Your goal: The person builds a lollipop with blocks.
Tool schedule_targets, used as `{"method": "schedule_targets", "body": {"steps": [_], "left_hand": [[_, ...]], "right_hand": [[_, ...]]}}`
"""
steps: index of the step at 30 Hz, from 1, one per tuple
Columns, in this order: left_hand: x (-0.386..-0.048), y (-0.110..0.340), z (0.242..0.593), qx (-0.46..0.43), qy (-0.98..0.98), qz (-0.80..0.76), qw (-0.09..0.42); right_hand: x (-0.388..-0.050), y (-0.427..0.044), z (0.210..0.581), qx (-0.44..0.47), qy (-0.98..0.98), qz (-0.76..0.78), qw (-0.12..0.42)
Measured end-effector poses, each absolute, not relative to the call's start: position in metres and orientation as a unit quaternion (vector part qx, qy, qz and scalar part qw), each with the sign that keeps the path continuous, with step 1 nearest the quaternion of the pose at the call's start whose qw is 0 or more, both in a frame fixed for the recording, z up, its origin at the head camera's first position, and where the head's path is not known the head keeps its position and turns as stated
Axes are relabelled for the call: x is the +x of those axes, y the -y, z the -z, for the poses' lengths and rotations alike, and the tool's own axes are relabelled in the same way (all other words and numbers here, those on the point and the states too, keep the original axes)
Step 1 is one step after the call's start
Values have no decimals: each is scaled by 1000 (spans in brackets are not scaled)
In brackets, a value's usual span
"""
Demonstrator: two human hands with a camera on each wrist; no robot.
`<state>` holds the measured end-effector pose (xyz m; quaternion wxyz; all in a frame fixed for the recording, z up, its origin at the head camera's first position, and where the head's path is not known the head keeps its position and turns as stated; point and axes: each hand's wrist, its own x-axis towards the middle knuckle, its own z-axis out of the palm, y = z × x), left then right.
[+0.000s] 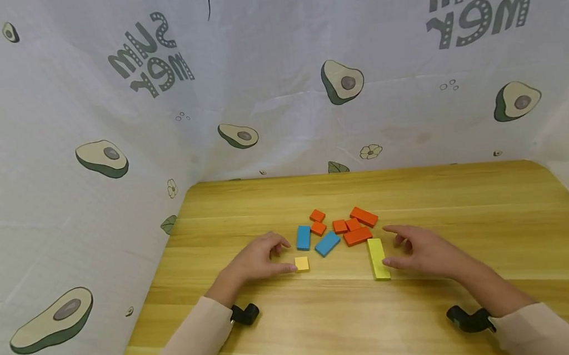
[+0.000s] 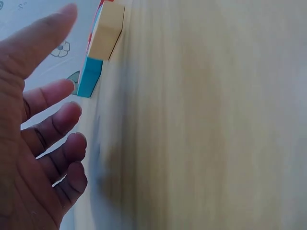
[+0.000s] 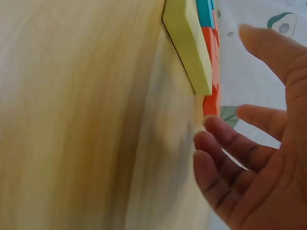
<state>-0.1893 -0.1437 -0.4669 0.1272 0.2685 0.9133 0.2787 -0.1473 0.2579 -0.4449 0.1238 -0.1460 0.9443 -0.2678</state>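
Observation:
In the head view, the left hand (image 1: 258, 258) is beside a small yellow-orange square block (image 1: 302, 264), thumb tip close to its left edge; contact cannot be told. The right hand (image 1: 428, 251) is over the right side of a long yellow block (image 1: 378, 259), its thumb near that edge. Neither hand holds anything. In the left wrist view the left hand (image 2: 36, 129) has relaxed, spread fingers near the yellow-orange block (image 2: 106, 31). The right wrist view has the right hand (image 3: 259, 139) with loosely bent fingers beside the long yellow block (image 3: 188, 48).
Two blue blocks (image 1: 304, 238) (image 1: 327, 244) lie between the hands. Several red-orange blocks (image 1: 357, 236) lie behind them, some touching. The wooden table (image 1: 297, 332) meets a hanging sheet (image 1: 277, 89) printed with avocados at its back and left edges.

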Motion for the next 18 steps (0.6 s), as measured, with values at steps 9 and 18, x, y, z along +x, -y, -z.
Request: {"method": "schedule_targets", "body": {"steps": [9,18], "left_hand": [[-183,133,471,290,-893,-311,148],[-183,131,474,295,-897,-299,137]], "right_hand": [[-146,-251,453,-160,-934,265,178],[-145,-247,455,-173,-942,235,168]]}}
